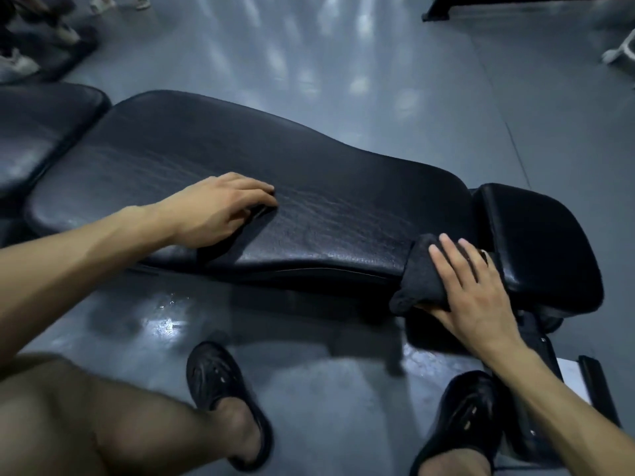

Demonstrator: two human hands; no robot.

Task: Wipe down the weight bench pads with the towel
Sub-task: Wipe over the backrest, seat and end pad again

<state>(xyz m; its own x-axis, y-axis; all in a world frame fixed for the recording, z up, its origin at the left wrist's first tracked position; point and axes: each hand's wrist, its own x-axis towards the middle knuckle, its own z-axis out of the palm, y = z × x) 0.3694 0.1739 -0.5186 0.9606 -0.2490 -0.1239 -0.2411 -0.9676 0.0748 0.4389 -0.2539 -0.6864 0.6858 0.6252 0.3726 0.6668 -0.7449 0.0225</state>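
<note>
A long black back pad (240, 166) of the weight bench lies across the middle of the view, with a smaller black seat pad (543, 235) at its right end. My left hand (216, 207) rests on the back pad's near half, fingers loosely bent and holding nothing. A dark grey towel (422, 280) is draped over the pad's near right corner, by the gap between the two pads. My right hand (470, 293) lies on the towel with straight, spread fingers pressing it down, thumb under its lower edge.
Another black pad (37, 132) sits at the far left. My feet in black clogs (223, 396) (464, 417) stand on the shiny grey floor (326, 372) before the bench. Other people's shoes (20, 63) and a black machine base (436, 13) lie at the far edges.
</note>
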